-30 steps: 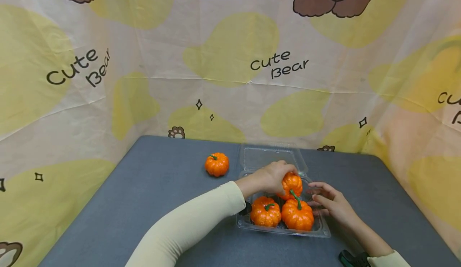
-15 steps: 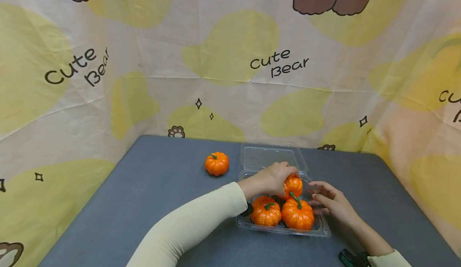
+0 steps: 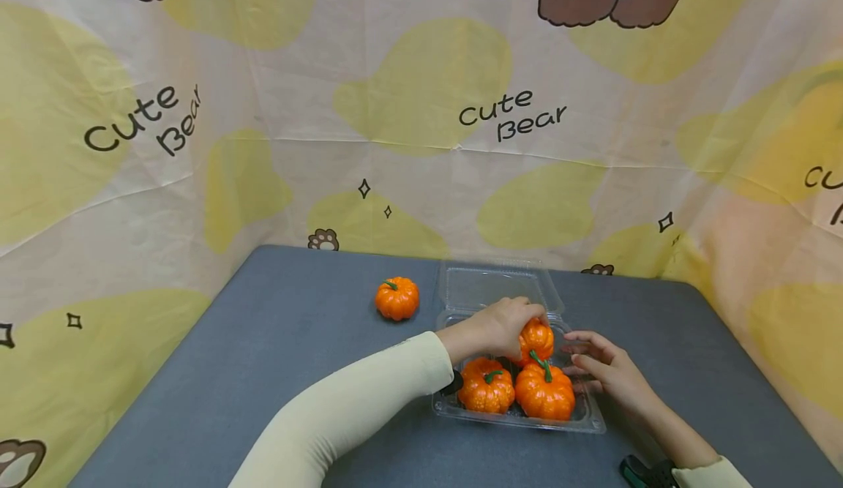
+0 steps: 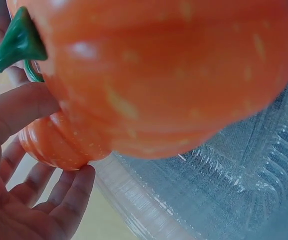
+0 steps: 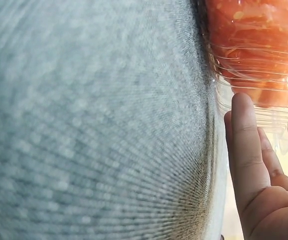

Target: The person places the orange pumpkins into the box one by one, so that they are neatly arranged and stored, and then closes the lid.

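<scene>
My left hand [image 3: 502,325] grips a small orange toy pumpkin [image 3: 538,340] at the back of a clear plastic clamshell box [image 3: 586,425]. In the left wrist view, thumb and fingers curl round that pumpkin [image 4: 61,145], partly behind a bigger one. Two more pumpkins with green stems sit along the box's front: a left pumpkin [image 3: 486,387] and a right pumpkin [image 3: 545,393]. My right hand [image 3: 609,369] is at the box's right side, fingers extended. From the right wrist, its thumb [image 5: 246,140] appears close against the ribbed clear wall [image 5: 258,85]; contact is hard to confirm.
Another orange pumpkin [image 3: 397,299] stands on the grey table [image 3: 309,327], left of the box. The box's clear lid [image 3: 490,287] lies folded back toward the rear edge. A printed cloth [image 3: 408,93] hangs behind and at both sides.
My left hand and the pumpkin it holds have shifted very slightly right and down inside the box. The right hand has stayed at the box's side.
</scene>
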The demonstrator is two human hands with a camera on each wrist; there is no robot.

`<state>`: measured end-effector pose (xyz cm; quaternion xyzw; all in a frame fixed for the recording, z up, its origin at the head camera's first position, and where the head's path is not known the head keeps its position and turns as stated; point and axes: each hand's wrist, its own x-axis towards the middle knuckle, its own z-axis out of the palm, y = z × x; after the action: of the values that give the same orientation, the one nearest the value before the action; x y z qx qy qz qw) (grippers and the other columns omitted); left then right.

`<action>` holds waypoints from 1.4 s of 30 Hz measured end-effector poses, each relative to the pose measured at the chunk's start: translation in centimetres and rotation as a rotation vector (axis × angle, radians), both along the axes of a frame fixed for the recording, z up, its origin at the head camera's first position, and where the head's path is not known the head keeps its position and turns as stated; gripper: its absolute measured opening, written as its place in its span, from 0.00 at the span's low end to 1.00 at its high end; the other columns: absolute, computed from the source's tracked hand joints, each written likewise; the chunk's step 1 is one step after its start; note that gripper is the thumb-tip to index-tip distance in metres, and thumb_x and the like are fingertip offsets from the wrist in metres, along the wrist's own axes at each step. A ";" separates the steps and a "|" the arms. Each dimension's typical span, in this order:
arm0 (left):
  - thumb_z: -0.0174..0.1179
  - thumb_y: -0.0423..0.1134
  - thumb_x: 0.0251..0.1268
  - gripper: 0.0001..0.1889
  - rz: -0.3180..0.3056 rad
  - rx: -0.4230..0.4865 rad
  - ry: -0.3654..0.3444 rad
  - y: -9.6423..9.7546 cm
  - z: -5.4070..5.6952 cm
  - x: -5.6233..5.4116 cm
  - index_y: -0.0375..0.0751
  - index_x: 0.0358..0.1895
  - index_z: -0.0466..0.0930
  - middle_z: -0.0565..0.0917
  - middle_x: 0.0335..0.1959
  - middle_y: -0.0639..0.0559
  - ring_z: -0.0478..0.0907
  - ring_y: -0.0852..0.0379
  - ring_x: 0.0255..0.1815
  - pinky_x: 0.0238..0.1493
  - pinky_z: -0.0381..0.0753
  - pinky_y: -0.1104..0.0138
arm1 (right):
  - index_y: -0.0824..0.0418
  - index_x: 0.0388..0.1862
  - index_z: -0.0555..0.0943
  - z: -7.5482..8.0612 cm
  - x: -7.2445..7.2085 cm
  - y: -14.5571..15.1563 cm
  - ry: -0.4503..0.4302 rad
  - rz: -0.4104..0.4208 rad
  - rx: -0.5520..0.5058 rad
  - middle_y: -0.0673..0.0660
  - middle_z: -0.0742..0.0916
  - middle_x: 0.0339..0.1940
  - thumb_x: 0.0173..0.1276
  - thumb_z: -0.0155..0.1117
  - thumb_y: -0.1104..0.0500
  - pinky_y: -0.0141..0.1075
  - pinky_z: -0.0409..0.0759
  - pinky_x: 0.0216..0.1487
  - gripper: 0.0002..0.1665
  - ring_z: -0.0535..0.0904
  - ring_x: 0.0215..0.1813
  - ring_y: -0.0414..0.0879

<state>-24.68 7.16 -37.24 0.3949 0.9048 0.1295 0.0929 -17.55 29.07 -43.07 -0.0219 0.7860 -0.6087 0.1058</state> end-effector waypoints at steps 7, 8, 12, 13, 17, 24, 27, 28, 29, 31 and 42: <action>0.75 0.39 0.47 0.32 0.006 0.039 -0.071 -0.3 0.2 -0.2 0.60 0.58 0.75 0.75 0.54 0.56 0.74 0.59 0.49 0.42 0.78 0.72 | 0.66 0.67 0.63 0.1 0.0 0.0 0.003 0.008 0.005 0.75 0.72 0.64 0.74 0.54 0.56 0.46 0.85 0.42 0.28 0.86 0.45 0.44; 0.75 0.39 0.47 0.31 0.007 0.047 -0.084 -0.4 0.3 -0.3 0.60 0.58 0.75 0.75 0.54 0.55 0.74 0.59 0.50 0.42 0.78 0.72 | 0.66 0.67 0.63 0.1 0.0 0.0 0.004 0.011 0.004 0.75 0.72 0.64 0.74 0.54 0.55 0.46 0.85 0.42 0.28 0.86 0.45 0.44; 0.73 0.40 0.50 0.31 0.012 0.073 -0.120 -0.7 0.5 -0.2 0.59 0.61 0.74 0.75 0.57 0.54 0.74 0.58 0.54 0.47 0.78 0.70 | 0.66 0.67 0.64 0.0 -0.1 0.0 0.006 0.014 0.003 0.75 0.72 0.64 0.74 0.54 0.55 0.46 0.85 0.42 0.27 0.86 0.45 0.44; 0.73 0.41 0.51 0.31 0.016 0.080 -0.129 -0.8 0.6 -0.2 0.59 0.61 0.74 0.75 0.58 0.54 0.74 0.58 0.55 0.48 0.78 0.70 | 0.66 0.67 0.64 0.0 -0.1 0.0 0.006 0.011 0.002 0.75 0.72 0.64 0.74 0.54 0.55 0.46 0.85 0.41 0.27 0.86 0.45 0.44; 0.72 0.43 0.53 0.31 0.020 0.111 -0.141 -1.1 0.5 -0.2 0.59 0.63 0.73 0.74 0.59 0.54 0.73 0.58 0.58 0.53 0.77 0.68 | 0.66 0.67 0.64 -0.1 -0.1 0.0 0.006 0.006 -0.001 0.75 0.73 0.64 0.74 0.54 0.55 0.46 0.85 0.41 0.28 0.86 0.45 0.44; 0.65 0.49 0.59 0.28 0.001 0.177 -0.130 -2.2 0.7 -0.1 0.55 0.64 0.72 0.75 0.63 0.52 0.72 0.55 0.63 0.60 0.74 0.65 | 0.66 0.67 0.64 -0.2 -0.1 -0.1 -0.002 -0.005 0.004 0.74 0.73 0.64 0.73 0.55 0.55 0.46 0.85 0.41 0.28 0.86 0.46 0.46; 0.64 0.51 0.60 0.28 -0.003 0.215 -0.149 -2.9 0.9 0.0 0.53 0.65 0.72 0.75 0.62 0.50 0.72 0.53 0.63 0.59 0.75 0.65 | 0.65 0.67 0.64 -0.1 -0.1 -0.2 -0.005 -0.007 0.007 0.74 0.73 0.64 0.73 0.55 0.55 0.46 0.85 0.41 0.28 0.86 0.45 0.46; 0.63 0.51 0.60 0.28 -0.001 0.229 -0.156 -3.1 1.0 0.1 0.53 0.65 0.72 0.75 0.62 0.50 0.72 0.52 0.62 0.59 0.75 0.65 | 0.65 0.67 0.64 -0.1 0.0 -0.2 -0.006 -0.008 0.007 0.74 0.73 0.64 0.73 0.55 0.56 0.46 0.85 0.41 0.27 0.86 0.45 0.45; 0.63 0.52 0.61 0.28 0.002 0.244 -0.166 -3.2 1.0 0.1 0.53 0.65 0.72 0.75 0.62 0.50 0.73 0.52 0.62 0.59 0.75 0.65 | 0.65 0.67 0.64 -0.1 0.0 -0.1 -0.005 -0.008 0.008 0.74 0.74 0.63 0.73 0.55 0.56 0.46 0.85 0.41 0.27 0.86 0.45 0.45; 0.63 0.52 0.61 0.28 0.014 0.268 -0.176 -3.6 1.3 0.1 0.54 0.64 0.72 0.75 0.62 0.51 0.73 0.52 0.61 0.58 0.75 0.65 | 0.66 0.66 0.64 -0.1 0.0 -0.1 -0.004 -0.008 0.010 0.74 0.74 0.63 0.74 0.54 0.56 0.46 0.85 0.41 0.27 0.86 0.45 0.45; 0.62 0.56 0.60 0.27 0.094 0.345 -0.191 -5.7 2.4 0.4 0.64 0.64 0.70 0.74 0.64 0.57 0.73 0.53 0.63 0.59 0.76 0.59 | 0.66 0.67 0.64 -0.1 0.1 -0.1 0.005 -0.012 0.020 0.74 0.74 0.64 0.73 0.55 0.56 0.46 0.85 0.40 0.28 0.86 0.44 0.44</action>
<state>-24.30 1.49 -34.80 0.3481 0.8737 0.3237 0.1032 -17.45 28.97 -43.12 -0.0174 0.7923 -0.6016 0.1004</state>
